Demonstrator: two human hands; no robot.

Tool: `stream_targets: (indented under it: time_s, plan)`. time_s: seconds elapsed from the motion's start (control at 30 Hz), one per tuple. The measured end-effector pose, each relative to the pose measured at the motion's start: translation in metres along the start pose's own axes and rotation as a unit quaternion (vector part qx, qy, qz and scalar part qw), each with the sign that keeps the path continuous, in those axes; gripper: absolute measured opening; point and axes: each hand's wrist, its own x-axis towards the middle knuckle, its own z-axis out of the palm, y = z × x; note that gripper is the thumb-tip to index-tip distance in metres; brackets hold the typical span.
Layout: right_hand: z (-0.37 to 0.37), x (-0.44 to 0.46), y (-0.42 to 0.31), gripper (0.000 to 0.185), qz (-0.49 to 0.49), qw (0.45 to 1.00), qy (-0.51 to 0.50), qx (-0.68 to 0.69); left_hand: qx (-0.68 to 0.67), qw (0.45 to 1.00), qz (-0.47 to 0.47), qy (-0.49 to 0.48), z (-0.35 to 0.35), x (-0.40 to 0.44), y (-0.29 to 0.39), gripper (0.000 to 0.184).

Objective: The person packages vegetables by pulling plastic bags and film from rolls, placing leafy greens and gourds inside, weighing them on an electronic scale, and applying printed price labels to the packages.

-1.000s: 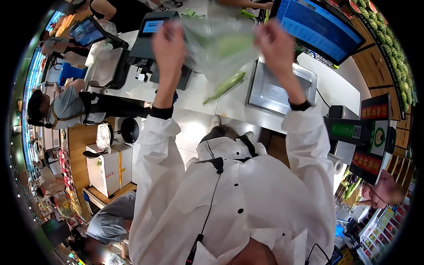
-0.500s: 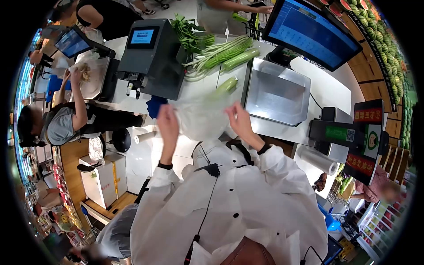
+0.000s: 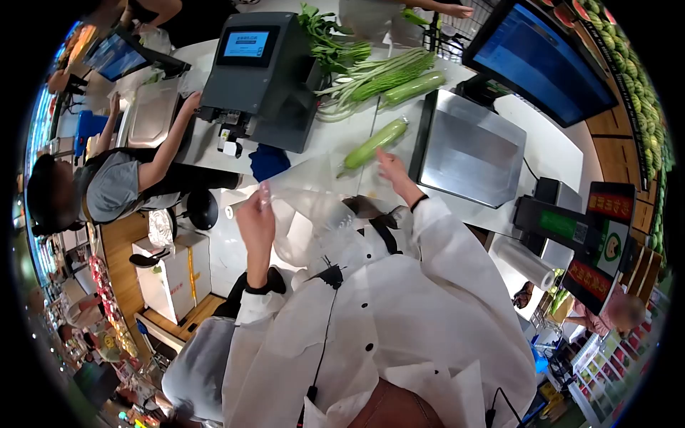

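My left hand (image 3: 256,220) pinches the edge of a clear plastic bag (image 3: 307,214), which hangs open in front of my white shirt. To the right, my right hand (image 3: 397,175) reaches over the counter edge with its fingers apart, close to the lower side of a wrapped green gourd (image 3: 374,146). Whether its fingertips touch the gourd is hard to tell. Beyond lie long green beans (image 3: 378,80), a second wrapped gourd (image 3: 414,89) and leafy greens (image 3: 325,43) on the white counter.
A steel scale (image 3: 472,148) stands right of the gourd, below a monitor (image 3: 540,60). A grey label printer (image 3: 260,78) and a blue cloth (image 3: 269,162) are at the left. Another person (image 3: 114,187) works at the far left; a plastic roll (image 3: 524,262) lies at the right.
My left hand has kept the bag and moved slightly down and left. My right hand has let go of the bag and moved up towards the near gourd. The other person's arms have spread apart.
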Motion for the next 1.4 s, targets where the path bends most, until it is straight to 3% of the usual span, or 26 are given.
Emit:
stream_targets:
  time_s: [0.03,0.07,0.1,0.17,0.2,0.3,0.37,0.4,0.43,0.5,0.57,0.63,0.67,0.73,0.83,0.9,0.97,1.03,1.13,1.2,1.33,1.4]
  plan:
    - [0.012,0.014,0.002,0.082,0.010,0.996,0.089,-0.029,-0.027,0.999,-0.016,0.008,0.001,0.002,0.002,0.044]
    - [0.024,0.026,0.007,0.082,0.017,0.996,0.080,-0.027,-0.032,0.999,-0.014,-0.017,0.009,0.005,-0.005,0.046]
    - [0.041,0.026,-0.004,0.089,-0.051,0.980,0.176,-0.079,-0.022,0.999,-0.018,-0.037,0.016,0.008,-0.002,0.049]
    - [0.064,0.042,-0.008,0.097,-0.114,0.949,0.264,-0.127,-0.028,0.998,0.020,-0.044,0.030,0.014,0.005,0.049]
    - [0.069,0.051,-0.007,0.095,-0.116,0.929,0.322,-0.143,-0.040,0.998,0.034,-0.030,0.041,0.018,0.003,0.049]
    - [0.076,0.056,-0.009,0.086,-0.078,0.912,0.374,-0.147,-0.041,0.998,0.041,-0.021,0.049,0.030,0.009,0.049]
    - [0.075,0.054,-0.010,0.056,-0.059,0.891,0.416,-0.172,-0.039,0.998,0.032,-0.027,0.051,0.036,0.011,0.050]
    - [0.053,0.052,0.004,0.057,-0.164,0.918,0.303,-0.195,-0.055,0.998,0.042,-0.013,0.054,0.039,0.012,0.051]
    - [0.038,0.028,0.002,0.057,-0.165,0.915,0.310,-0.199,-0.072,0.996,0.050,0.001,0.057,0.042,0.013,0.053]
    - [0.017,-0.061,-0.025,0.061,-0.345,0.904,0.110,-0.229,-0.085,0.993,0.078,0.012,0.065,0.045,0.021,0.054]
    - [-0.005,-0.141,-0.058,0.065,-0.381,0.867,0.047,-0.317,-0.100,0.989,0.109,0.023,0.077,0.047,0.030,0.055]
    - [-0.015,-0.216,-0.083,0.068,-0.278,0.907,-0.008,-0.316,-0.116,0.985,0.128,-0.006,0.092,0.045,0.043,0.056]
    - [-0.019,-0.239,-0.090,0.068,-0.278,0.906,0.001,-0.320,-0.125,0.981,0.148,-0.016,0.099,0.043,0.048,0.053]
    - [-0.023,-0.269,-0.094,0.069,-0.215,0.895,-0.090,-0.381,-0.150,0.972,0.179,-0.027,0.114,0.037,0.058,0.052]
    - [-0.022,-0.277,-0.075,0.068,-0.176,0.873,-0.103,-0.443,-0.150,0.958,0.238,-0.060,0.118,0.019,0.078,0.049]
    - [-0.016,-0.269,-0.062,0.064,-0.162,0.876,-0.075,-0.448,-0.095,0.911,0.389,-0.096,0.118,0.002,0.086,0.043]
    - [-0.015,-0.251,-0.052,0.061,-0.108,0.946,-0.061,-0.300,-0.098,0.891,0.420,-0.145,0.129,-0.014,0.080,0.037]
    - [-0.013,-0.229,-0.047,0.055,-0.107,0.964,-0.060,-0.236,-0.100,0.865,0.452,-0.193,0.144,-0.028,0.067,0.031]
    - [-0.020,-0.188,-0.029,0.057,-0.073,0.987,-0.052,-0.130,-0.036,0.869,0.423,-0.255,0.151,-0.031,0.059,0.021]
    - [-0.022,-0.169,-0.025,0.061,-0.136,0.988,0.019,-0.073,-0.017,0.870,0.354,-0.342,0.141,-0.023,0.061,0.018]
    - [-0.031,-0.142,-0.022,0.067,-0.170,0.982,0.009,-0.080,-0.124,0.850,0.405,-0.312,0.135,-0.020,0.061,0.021]
    - [-0.028,-0.134,-0.024,0.070,-0.322,0.885,-0.031,-0.336,-0.180,0.851,0.362,-0.336,0.133,-0.011,0.066,0.024]
